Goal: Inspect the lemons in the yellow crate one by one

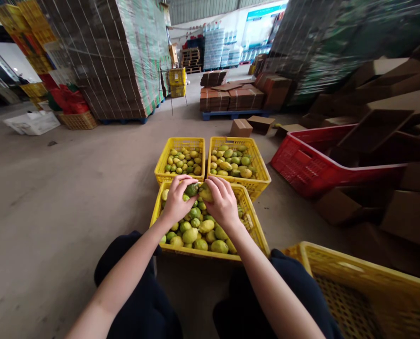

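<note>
On the warehouse floor (107, 188), the near crate (210, 255) stands at twelve o'clock. Above its pile (190, 235), the left grip (178, 200) encloses a dark green fruit (192, 189), the right grip (224, 201) a yellower fruit (205, 193), probably being checked; the next move likely calls for gentle release. Beyond, at eleven, sits another crate (163, 177).

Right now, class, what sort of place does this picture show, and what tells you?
Probably a warehouse or packing shed: cardboard stacked on a blue pallet, tall plastic-wrapped stacks, and yellow crates holding green and yellow fruit.
</note>
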### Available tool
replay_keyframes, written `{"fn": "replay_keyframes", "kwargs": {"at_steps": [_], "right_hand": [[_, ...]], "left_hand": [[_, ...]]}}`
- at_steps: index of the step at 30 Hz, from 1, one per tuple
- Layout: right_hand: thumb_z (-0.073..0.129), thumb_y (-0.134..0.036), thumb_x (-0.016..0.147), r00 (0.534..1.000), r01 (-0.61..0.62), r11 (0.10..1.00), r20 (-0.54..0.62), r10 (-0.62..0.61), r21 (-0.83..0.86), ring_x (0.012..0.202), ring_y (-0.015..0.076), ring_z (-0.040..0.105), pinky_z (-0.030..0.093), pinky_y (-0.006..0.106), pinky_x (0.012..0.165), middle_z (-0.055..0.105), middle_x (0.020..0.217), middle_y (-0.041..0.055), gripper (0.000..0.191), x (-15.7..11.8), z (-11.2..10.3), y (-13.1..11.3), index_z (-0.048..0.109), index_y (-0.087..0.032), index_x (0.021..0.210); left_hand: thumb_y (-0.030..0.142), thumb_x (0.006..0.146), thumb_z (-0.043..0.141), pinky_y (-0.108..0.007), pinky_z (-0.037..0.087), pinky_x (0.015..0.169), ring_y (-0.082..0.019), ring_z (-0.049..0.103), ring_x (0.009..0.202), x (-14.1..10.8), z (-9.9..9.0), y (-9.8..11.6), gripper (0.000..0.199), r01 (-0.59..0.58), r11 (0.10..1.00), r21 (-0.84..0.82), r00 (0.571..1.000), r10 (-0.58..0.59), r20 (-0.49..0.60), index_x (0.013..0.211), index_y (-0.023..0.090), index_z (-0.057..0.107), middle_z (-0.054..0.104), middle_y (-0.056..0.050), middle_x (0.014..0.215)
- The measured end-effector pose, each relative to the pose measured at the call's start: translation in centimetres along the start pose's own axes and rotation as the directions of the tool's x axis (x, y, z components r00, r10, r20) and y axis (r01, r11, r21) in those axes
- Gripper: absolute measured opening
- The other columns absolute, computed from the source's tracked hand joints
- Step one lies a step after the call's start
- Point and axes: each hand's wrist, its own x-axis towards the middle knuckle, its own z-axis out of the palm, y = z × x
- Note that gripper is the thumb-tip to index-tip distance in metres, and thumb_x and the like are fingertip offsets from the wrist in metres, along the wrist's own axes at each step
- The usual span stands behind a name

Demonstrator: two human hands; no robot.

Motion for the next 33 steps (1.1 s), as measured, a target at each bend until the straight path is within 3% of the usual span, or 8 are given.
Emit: {"fn": "replay_keyframes", "kwargs": {"at_steps": [4,8,14,18,24,26,28,33], "right_hand": [[0.057,-0.014,0.078,0.998,-0.068,0.997,-0.014,0.068,0.046,0.107,0.0304,0.056,0.051,0.048,0.091,0.062,0.116,0.0142,0.053,0.3,-0.1,0.0,0.047,-0.019,0.129],[0.057,-0.015,0.076,0.992,-0.123,0.99,0.018,0.123,0.074,0.105,0.0308,0.056,0.05,0.049,0.091,0.062,0.115,0.0135,0.053,0.3,-0.1,0.2,0.047,-0.02,0.128],[0.058,-0.012,0.074,0.993,-0.121,0.99,0.014,0.121,0.065,0.102,0.0298,0.058,0.052,0.046,0.089,0.063,0.112,0.0136,0.05,0.3,0.1,0.1,0.049,-0.018,0.122],[0.059,-0.014,0.073,0.986,-0.165,0.981,0.034,0.162,0.105,0.104,0.03,0.059,0.052,0.047,0.089,0.063,0.114,0.0141,0.056,0.3,0.2,-0.2,0.045,-0.018,0.127],[0.063,-0.017,0.071,0.964,-0.264,0.927,0.093,0.248,0.268,0.107,0.028,0.061,0.051,0.044,0.092,0.064,0.116,0.0121,0.061,0.4,-0.4,-0.8,0.041,-0.021,0.128],[0.068,-0.02,0.068,0.926,-0.376,0.851,0.13,0.354,0.367,0.101,0.0262,0.063,0.052,0.043,0.089,0.064,0.112,0.0098,0.06,0.6,-0.6,-1.0,0.041,-0.022,0.122],[0.074,-0.025,0.064,0.859,-0.502,0.714,0.183,0.478,0.488,0.096,0.0241,0.064,0.053,0.04,0.086,0.064,0.107,0.0072,0.059,0.8,-0.7,-1.0,0.04,-0.023,0.112],[0.081,-0.033,0.055,0.599,-0.701,0.19,0.423,0.68,0.688,0.076,0.0165,0.061,0.055,0.03,0.065,0.059,0.09,-0.0013,0.052,1.6,-0.9,-0.9,0.042,-0.025,0.089]], "left_hand": [[0.02,0.075,0.072,-0.036,0.051,0.091,-0.022,0.055,0.112,0.1,0.0,-0.2,0.033,0.114,0.978,-0.177,0.993,-0.108,0.047,0.106,0.023,0.06,0.057,-0.007,0.112],[0.028,0.072,0.075,-0.032,0.053,0.084,-0.024,0.052,0.118,0.1,0.1,-0.4,0.037,0.28,0.885,-0.373,0.959,-0.248,0.135,0.106,0.023,0.06,0.056,-0.009,0.117],[0.032,0.068,0.079,-0.031,0.052,0.084,-0.018,0.062,0.094,0.2,0.1,-0.4,0.048,0.461,0.66,-0.593,0.883,-0.408,0.233,0.11,0.022,0.059,0.063,-0.005,0.107],[0.034,0.07,0.077,-0.031,0.051,0.089,-0.017,0.063,0.097,0.3,0.1,-0.6,0.048,0.504,0.565,-0.653,0.847,-0.469,0.249,0.113,0.023,0.06,0.063,-0.005,0.115],[0.033,0.068,0.078,-0.034,0.047,0.096,-0.02,0.062,0.106,0.4,0.1,-0.9,0.045,0.564,0.535,-0.629,0.804,-0.53,0.27,0.109,0.021,0.064,0.065,-0.006,0.117],[0.032,0.068,0.079,-0.034,0.045,0.099,-0.02,0.061,0.108,0.5,0.2,-1.0,0.044,0.577,0.515,-0.634,0.791,-0.545,0.277,0.108,0.021,0.065,0.066,-0.006,0.118],[0.031,0.067,0.079,-0.034,0.044,0.101,-0.02,0.061,0.109,0.6,0.2,-1.0,0.044,0.59,0.48,-0.65,0.775,-0.562,0.289,0.108,0.021,0.066,0.066,-0.005,0.118],[0.033,0.065,0.081,-0.031,0.049,0.091,-0.017,0.065,0.097,0.7,0.3,-1.2,0.042,0.621,0.261,-0.74,0.686,-0.637,0.351,0.1,0.019,0.064,0.07,-0.004,0.102]]}}
